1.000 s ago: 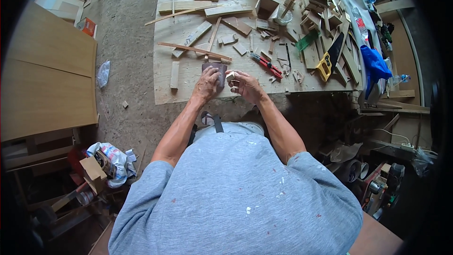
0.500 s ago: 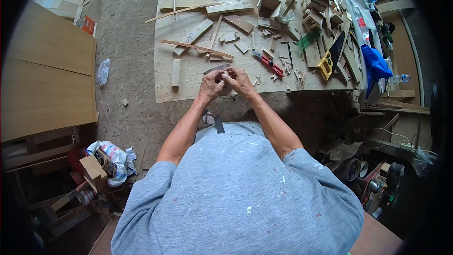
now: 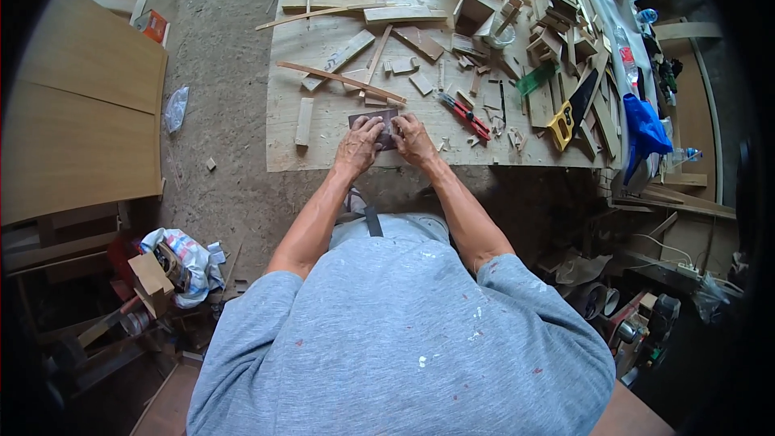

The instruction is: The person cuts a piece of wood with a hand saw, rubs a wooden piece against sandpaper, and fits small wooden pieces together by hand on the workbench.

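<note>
A dark brown sheet [image 3: 389, 119], which looks like sandpaper, lies flat at the front edge of the workbench. My left hand [image 3: 360, 145] rests on its left part, with fingers bent and pressed down on it. At the sheet's right side is my right hand [image 3: 415, 140]. Its fingers are closed in a pinch, and whatever is in them is too small and hidden to name. A narrow gap separates the two hands. Just beyond the sheet lie thin wooden strips [image 3: 339, 81]; a red utility knife [image 3: 465, 117] is right of my right hand.
A wooden block [image 3: 304, 121] lies left of my hands. A yellow-handled saw [image 3: 561, 127], a green piece [image 3: 536, 78], boxes and offcuts crowd the bench's right side. Beyond its right edge hangs a blue bag [image 3: 644, 129]. A wooden cabinet panel [image 3: 89, 105] stands at the left.
My hands, pinched together before, have come apart and lowered onto the dark sheet. More of the sheet shows between them. The view has shifted slightly.
</note>
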The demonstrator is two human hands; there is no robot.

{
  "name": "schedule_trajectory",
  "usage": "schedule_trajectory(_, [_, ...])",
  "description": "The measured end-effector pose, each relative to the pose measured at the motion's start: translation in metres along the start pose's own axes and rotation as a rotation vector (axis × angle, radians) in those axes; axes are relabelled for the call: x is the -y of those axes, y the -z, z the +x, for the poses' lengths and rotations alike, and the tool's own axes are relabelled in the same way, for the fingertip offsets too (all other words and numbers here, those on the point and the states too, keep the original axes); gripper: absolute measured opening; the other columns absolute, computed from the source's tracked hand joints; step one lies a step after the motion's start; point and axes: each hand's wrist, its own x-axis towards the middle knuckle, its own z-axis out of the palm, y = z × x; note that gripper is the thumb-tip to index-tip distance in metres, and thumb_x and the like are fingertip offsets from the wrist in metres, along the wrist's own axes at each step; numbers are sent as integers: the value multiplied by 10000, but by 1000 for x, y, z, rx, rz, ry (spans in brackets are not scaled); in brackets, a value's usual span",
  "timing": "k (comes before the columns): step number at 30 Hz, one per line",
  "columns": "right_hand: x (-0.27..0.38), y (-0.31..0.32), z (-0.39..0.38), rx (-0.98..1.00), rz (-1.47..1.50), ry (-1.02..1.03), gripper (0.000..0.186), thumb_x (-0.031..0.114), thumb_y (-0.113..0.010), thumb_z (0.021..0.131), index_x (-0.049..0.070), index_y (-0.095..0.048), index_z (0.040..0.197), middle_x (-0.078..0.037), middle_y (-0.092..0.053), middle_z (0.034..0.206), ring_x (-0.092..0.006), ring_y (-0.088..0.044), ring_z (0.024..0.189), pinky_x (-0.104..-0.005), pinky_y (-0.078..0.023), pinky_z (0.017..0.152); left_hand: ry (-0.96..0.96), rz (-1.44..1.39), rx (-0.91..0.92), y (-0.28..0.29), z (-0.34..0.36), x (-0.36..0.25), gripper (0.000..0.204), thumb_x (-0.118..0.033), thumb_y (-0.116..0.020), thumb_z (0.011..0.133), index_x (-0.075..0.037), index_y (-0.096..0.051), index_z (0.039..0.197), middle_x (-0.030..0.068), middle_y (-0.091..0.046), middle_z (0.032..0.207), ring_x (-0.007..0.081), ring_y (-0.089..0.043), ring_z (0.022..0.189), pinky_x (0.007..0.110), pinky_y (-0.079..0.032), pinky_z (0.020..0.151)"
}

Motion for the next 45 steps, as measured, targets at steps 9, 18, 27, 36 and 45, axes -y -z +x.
schedule_trajectory(9, [12,6,-8,265,-176,78,333,-19,-588,852,1,-549,1182,-209,-565,1168,-424,-605,1066,-478,-526,893,31,-2,-7,-1,-4,-2,539,-102,-715,823,-45,-579,1342,81,-520,1456,330,-440,1348,400,-381,1145])
schedule_trajectory(18, [17,1,-5,190,-246,211,439,-94,-553,774,-91,-519,1211,-247,-538,1153,-438,-608,1017,-478,-536,857,35,-36,-16,-4,-8,-1,547,-87,-696,824,-60,-577,1357,88,-534,1456,351,-435,1354,400,-388,1143])
schedule_trajectory(27, [15,-4,3,133,-194,217,408,-109,-522,776,-74,-546,1182,-262,-554,1123,-456,-601,997,-480,-522,840,25,-68,-37,0,-6,0,530,-67,-685,832,-50,-577,1350,110,-538,1440,352,-436,1353,401,-384,1145])
schedule_trajectory(36, [12,-5,22,73,-236,148,344,-14,-526,871,-71,-569,1208,-262,-575,1134,-422,-603,1043,-448,-515,899,89,-141,-85,-6,-11,-2,544,-57,-717,811,-16,-532,1321,175,-439,1446,350,-400,1382,415,-362,1159])
schedule_trajectory(45, [19,5,49,108,-316,168,239,-6,-576,844,-37,-596,1081,-229,-569,1059,-402,-598,1000,-457,-509,873,107,89,-80,4,-2,0,632,-171,-763,806,-44,-488,1361,154,-477,1442,331,-400,1392,422,-381,1125])
